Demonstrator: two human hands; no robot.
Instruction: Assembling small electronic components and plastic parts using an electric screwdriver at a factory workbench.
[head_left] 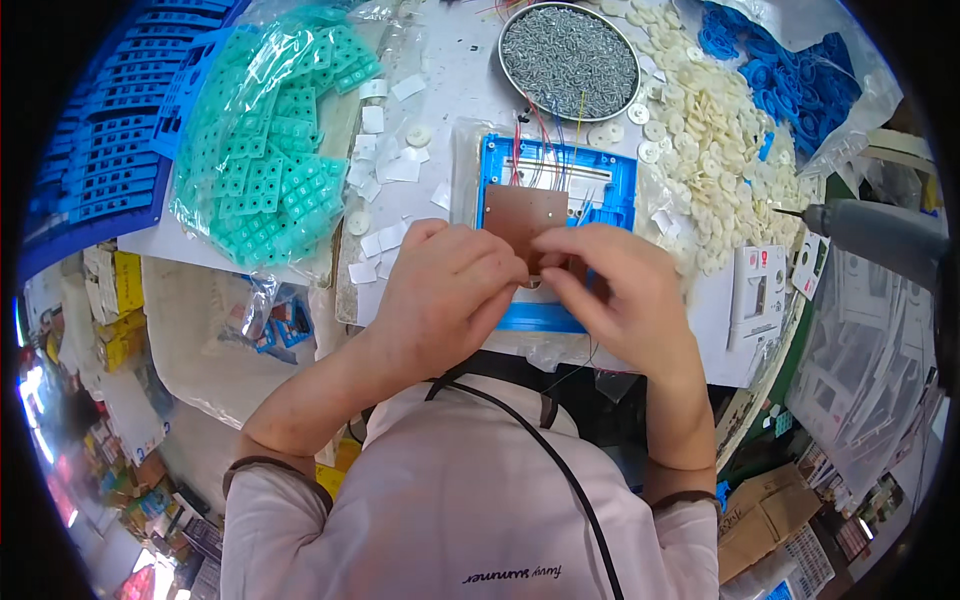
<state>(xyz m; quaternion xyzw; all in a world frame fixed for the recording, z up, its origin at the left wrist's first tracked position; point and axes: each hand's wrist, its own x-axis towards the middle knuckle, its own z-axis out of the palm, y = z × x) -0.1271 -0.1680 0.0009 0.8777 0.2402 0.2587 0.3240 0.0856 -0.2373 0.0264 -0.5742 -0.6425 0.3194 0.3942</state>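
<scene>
A blue plastic case (622, 205) lies before me on the table, with a brown circuit board (520, 215) set in it. Several thin red, blue and yellow wires (535, 140) run from the board's far edge. My left hand (450, 285) is over the board's near left part, its fingers closed in a pinch at the near edge. My right hand (620, 285) meets it from the right, thumb and forefinger bent together by the board. A small pale round edge shows between the fingertips; whatever either hand pinches is hidden or too small to name.
At the far side stands a round metal dish (508, 75) of screws. White plastic discs (715, 160) heap up on the right, near blue parts (800, 90) and an electric screwdriver (870, 235). Bagged green key pads (280, 150) and blue panels (110, 130) lie left; a small box (757, 297) stands right.
</scene>
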